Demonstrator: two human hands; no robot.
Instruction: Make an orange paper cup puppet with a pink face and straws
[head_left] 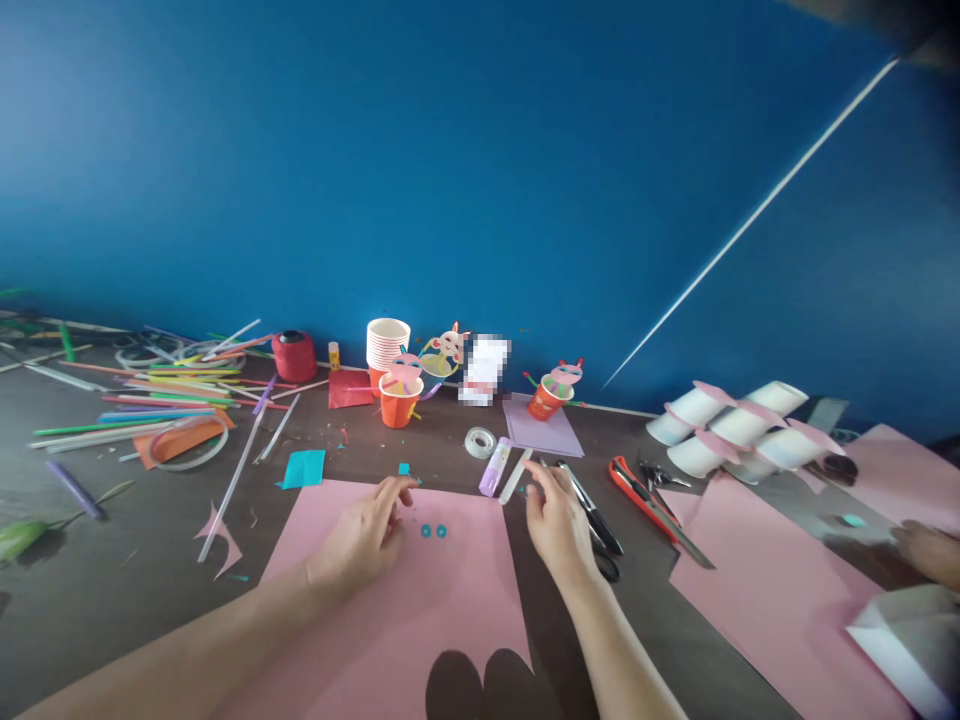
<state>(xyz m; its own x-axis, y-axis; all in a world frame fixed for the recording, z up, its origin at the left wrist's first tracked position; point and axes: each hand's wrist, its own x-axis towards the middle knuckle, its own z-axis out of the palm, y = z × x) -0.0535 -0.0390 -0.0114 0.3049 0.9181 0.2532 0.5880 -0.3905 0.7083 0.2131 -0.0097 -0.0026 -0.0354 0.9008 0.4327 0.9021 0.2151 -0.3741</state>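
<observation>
Both hands are down on the pink paper sheet (390, 590) that's lying flat on the bench (150, 560), and the things they seem to be after are the two tiny teal dots (433, 531) sitting near the sheet's top edge, side by side and almost touching each other. The left hand (365, 538) rests on the paper just to the left of the dots with fingers loosely curled and spread a bit, not pinching anything I can make out. The right hand (555, 520) is off the sheet's right edge, fingers reaching toward the white stick (516, 476) beside the purple glue stick (495, 467); can't tell if it's actually touching, but it looks relaxed and holding nothing. Scissors (596, 530) lie right by that wrist, an orange box cutter (641, 495) a bit further right. My take on the dots: they look like punched paper bits, so basically weightless, floppy and flat to the surface, and a breath or a sleeve would probably send them flying. I'd guess you can't really grab them from the sides, better a fingertip pressed on top or a nail slid under an edge. The pink sheet itself is thin and bendy, so lift by a corner or edge and it'll sag.
</observation>
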